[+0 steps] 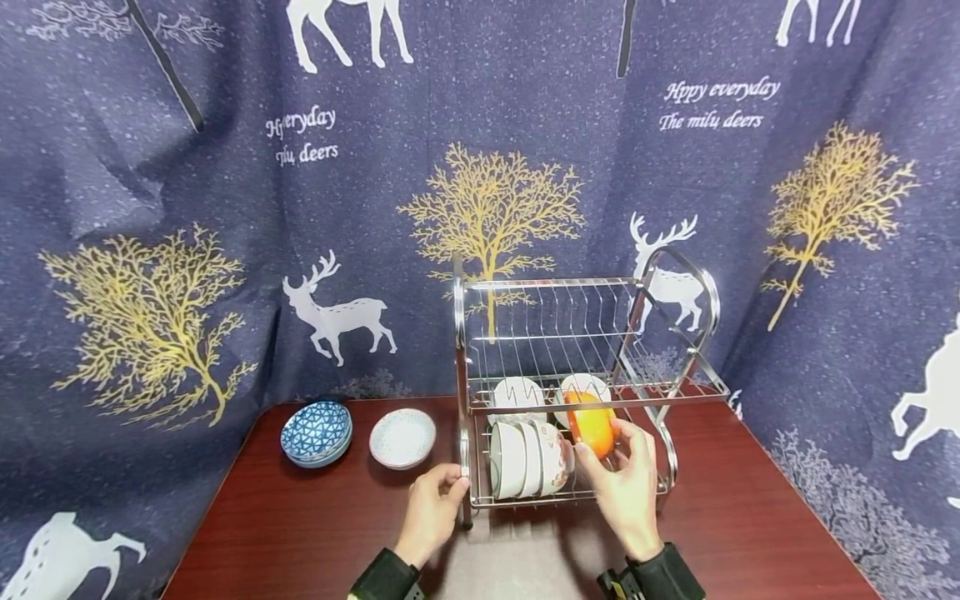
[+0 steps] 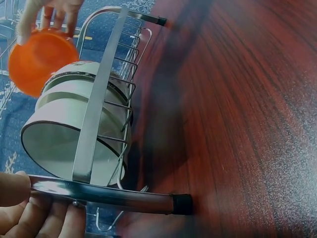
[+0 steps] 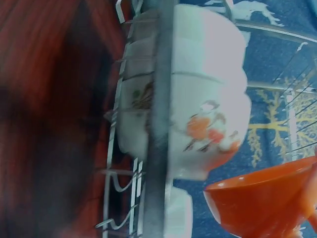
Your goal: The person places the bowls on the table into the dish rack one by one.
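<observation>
Right hand (image 1: 626,479) fingers are curled round an orange bowl (image 1: 591,423), held in the lower tier of the dish rack (image 1: 585,333), just beside nested white bowls (image 1: 528,458). Left hand (image 1: 433,508) fingers are wrapped round the rack's front-left post, near the tabletop's (image 1: 750,517) front edge.

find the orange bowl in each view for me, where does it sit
Head: the orange bowl is right of centre, low, held by the right hand at the dish rack's lower tier.
Left wrist: top left, fingers on its rim.
Right wrist: bottom right corner.
Shared landmark: the stacked white bowls beside it.
</observation>
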`<state>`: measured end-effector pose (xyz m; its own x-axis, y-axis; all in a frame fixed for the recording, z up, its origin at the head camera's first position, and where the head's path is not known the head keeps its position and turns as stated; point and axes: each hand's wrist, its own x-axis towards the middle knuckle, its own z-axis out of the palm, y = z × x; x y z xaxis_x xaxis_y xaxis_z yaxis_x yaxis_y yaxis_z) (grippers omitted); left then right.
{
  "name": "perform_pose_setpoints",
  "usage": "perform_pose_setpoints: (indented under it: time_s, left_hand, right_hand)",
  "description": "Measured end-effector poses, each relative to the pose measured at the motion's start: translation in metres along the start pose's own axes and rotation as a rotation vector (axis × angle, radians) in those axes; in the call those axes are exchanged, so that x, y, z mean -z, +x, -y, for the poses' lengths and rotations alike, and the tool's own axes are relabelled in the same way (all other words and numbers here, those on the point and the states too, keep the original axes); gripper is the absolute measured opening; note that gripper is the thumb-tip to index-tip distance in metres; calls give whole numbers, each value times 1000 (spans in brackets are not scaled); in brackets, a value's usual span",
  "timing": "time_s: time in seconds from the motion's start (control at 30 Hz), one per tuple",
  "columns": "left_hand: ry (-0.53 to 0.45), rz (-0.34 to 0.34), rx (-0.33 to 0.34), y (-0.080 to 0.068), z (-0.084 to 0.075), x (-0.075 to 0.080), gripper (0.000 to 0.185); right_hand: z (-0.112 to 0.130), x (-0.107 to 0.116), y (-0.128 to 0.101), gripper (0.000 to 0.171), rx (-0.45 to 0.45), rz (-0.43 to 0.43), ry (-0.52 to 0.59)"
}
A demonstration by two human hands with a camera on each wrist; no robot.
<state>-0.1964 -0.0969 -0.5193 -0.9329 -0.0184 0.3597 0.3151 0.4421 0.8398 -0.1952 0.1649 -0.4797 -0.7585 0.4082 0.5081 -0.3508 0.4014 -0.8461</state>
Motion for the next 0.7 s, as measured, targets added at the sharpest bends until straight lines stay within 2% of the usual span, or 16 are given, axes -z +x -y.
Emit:
perform_pose_setpoints:
  time_s: [0.13,0.3,0.53,0.7]
  left_hand:
    - [-10,12,-1,0,0,1,8]
    - [-14,36,39,1,0,1,7]
    - [-14,39,33,0,0,1,7]
    - [-26,44,28,-1,0,1,7]
  right_hand:
    - [-8,-1,-1,57,11,3,-72]
    - [-16,-5,-3,59,-10,44,-142]
    - [-21,-10,-7,60,-26,97,-236]
    - [-23,-14,-10,60,-41,140,-262]
